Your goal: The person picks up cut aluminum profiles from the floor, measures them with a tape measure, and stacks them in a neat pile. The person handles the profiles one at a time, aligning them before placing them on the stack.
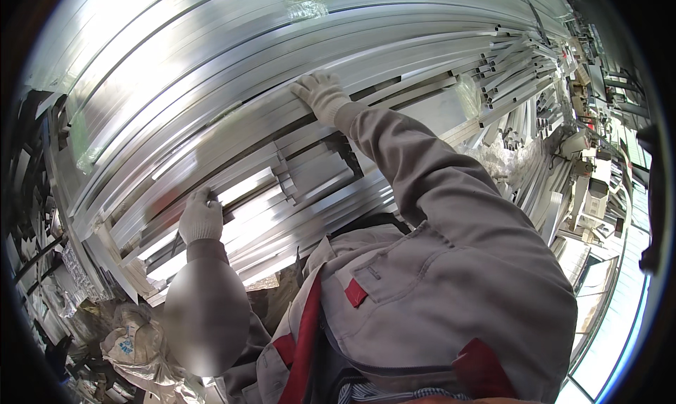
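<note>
A large stack of long aluminium profiles (232, 87) fills most of the head view, the bright silver lengths running from lower left to upper right, their cut ends stepped and uneven at both ends of the pile.

Left hand (201, 217), in a white knit work glove, rests on the near ends of the profiles at the lower left of the stack. The fingers curl over the end of one bright flat length (246, 185); the grip appears closed around its edge, though the fingertips are hidden behind the metal and the exact hold cannot be confirmed.

Right hand (320, 94), also in a white glove, is stretched well forward and lies palm-down on the top of the stack near its middle. The fingers are spread flat on the metal; the grip is open and encloses nothing.

Both arms are in grey work-jacket sleeves (422, 171); the jacket shows red trim (355, 291) on the chest pocket and front.

A short block of hollow box-section pieces (317, 171) sits between the two hands, its open ends facing the person.

To the right, further profile ends (514, 59) jut out, with clear plastic wrapping (496, 161) beside them. At lower left, a crumpled sack (134, 344) lies on the floor.
</note>
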A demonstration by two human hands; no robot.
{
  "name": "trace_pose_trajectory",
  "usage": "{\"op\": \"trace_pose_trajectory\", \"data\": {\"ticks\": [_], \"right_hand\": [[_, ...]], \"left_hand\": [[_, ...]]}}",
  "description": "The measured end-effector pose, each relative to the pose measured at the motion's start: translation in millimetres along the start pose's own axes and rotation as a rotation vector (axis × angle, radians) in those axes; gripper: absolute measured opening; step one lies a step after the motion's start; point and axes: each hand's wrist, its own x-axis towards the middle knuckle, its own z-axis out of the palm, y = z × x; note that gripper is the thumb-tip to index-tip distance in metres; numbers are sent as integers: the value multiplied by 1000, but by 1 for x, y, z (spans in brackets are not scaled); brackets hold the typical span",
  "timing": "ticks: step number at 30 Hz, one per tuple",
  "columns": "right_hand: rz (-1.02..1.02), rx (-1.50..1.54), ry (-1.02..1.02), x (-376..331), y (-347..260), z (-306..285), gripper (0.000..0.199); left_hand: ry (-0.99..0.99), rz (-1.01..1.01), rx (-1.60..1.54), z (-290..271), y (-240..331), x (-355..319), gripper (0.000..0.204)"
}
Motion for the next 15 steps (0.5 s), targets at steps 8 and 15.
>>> {"op": "trace_pose_trajectory", "data": {"ticks": [8,15], "right_hand": [[-18,-80,-13,25,1,20,40],[-16,-42,-81,30,6,14,63]], "left_hand": [[-4,29,-103,-2,-1,-2,48],[42,25,-179,0,-2,-4,42]]}}
